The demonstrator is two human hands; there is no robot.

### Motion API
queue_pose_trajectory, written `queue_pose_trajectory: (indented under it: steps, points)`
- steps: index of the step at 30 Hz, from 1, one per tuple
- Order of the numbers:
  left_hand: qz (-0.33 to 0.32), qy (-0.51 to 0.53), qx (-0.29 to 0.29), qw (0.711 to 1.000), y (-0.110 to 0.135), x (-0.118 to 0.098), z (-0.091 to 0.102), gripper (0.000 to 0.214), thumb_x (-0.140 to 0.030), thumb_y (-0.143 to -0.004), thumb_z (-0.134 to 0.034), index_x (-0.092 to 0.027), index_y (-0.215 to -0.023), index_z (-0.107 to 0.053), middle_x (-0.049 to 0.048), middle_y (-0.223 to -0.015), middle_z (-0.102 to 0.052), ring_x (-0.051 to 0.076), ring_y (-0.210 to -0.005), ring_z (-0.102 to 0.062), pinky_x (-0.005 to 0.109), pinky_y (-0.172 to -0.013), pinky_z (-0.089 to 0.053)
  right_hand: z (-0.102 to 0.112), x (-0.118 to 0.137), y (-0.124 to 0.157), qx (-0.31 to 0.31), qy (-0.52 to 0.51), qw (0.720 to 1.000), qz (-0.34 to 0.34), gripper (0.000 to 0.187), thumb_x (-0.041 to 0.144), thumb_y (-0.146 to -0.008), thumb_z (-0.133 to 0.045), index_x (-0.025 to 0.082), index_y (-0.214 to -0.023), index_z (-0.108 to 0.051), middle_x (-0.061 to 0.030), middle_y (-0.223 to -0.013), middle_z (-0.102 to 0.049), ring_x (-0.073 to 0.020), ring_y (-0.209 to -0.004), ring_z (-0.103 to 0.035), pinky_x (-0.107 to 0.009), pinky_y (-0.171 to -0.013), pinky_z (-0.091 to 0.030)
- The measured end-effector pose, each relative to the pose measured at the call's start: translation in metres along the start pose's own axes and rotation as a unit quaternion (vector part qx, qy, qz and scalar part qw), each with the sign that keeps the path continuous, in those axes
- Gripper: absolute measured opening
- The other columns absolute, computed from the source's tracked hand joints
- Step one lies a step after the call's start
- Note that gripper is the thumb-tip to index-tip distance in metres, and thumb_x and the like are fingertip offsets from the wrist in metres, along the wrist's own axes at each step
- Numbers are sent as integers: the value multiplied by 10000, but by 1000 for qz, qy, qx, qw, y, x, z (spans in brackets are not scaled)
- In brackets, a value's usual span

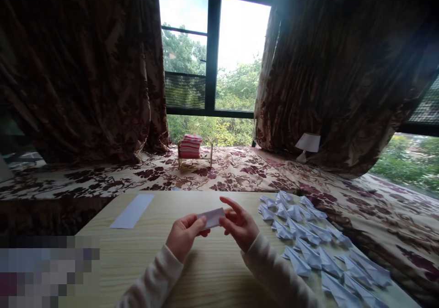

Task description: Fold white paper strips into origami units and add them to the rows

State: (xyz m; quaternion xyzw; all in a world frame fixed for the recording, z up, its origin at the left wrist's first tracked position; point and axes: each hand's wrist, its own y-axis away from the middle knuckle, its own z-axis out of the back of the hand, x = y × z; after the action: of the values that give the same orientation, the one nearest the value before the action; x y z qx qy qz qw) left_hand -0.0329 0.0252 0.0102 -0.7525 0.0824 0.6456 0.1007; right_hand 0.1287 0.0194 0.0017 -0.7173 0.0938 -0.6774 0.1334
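Observation:
A small folded piece of white paper (211, 218) is held up above the wooden table, between my two hands. My left hand (185, 234) pinches its left end, thumb on top and fingers beneath. At the right end, my right hand (240, 223) touches the paper's edge with thumb and a finger, while the index finger is raised and stretched out. A flat white paper strip (133, 211) lies on the table to the left of my hands. To the right, several folded white paper pieces (302, 223) with pointed shapes lie in loose rows.
The light wooden table (206, 280) has a rounded far left corner. Behind it runs a ledge with flowered cloth (236, 171), bearing a small rack (195, 158) with striped folded cloths (190, 146) and a white lamp (307, 143). Dark curtains (103, 70) flank the window.

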Motion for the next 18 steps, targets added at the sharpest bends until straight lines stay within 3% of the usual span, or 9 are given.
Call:
queue_pose_trajectory:
  steps: [3, 5, 10, 18]
  points:
    - [28, 23, -26, 999, 0, 0, 3, 233, -340, -646, -656, -121, -725, -668, 14, -606, -615, 105, -563, -513, 250, -617, -432, 0, 4, 5, 40, 125, 989, 72, 388, 171, -682, -573, 203, -1068, -576, -49, -893, -581, -149, -761, -546, -211, -529, -472]
    - [25, 37, -4, 999, 2, -2, 3, 232, -335, -651, -661, -137, -771, -678, 12, -637, -629, 103, -590, -527, 238, -639, -434, -1, 2, 6, 47, 163, 982, 85, 352, 144, -674, -569, 187, -1021, -602, -65, -931, -575, -157, -769, -548, -224, -545, -484]
    - [-22, 56, 97, 993, 8, -10, -3, 271, -263, -638, -690, -185, -897, -669, 11, -754, -669, 131, -757, -569, 245, -780, -414, 1, -3, 4, 40, 159, 983, 81, 335, 172, -676, -591, 152, -1010, -600, -78, -908, -579, -161, -742, -557, -227, -526, -492]
    - [-55, -10, 50, 997, 8, -10, -2, 125, -262, -667, -640, -154, -720, -672, -18, -598, -595, 113, -623, -495, 231, -644, -392, -1, 3, 4, 41, 103, 993, 27, 348, 285, -649, -650, 128, -959, -634, -71, -827, -606, -160, -677, -558, -225, -479, -464]
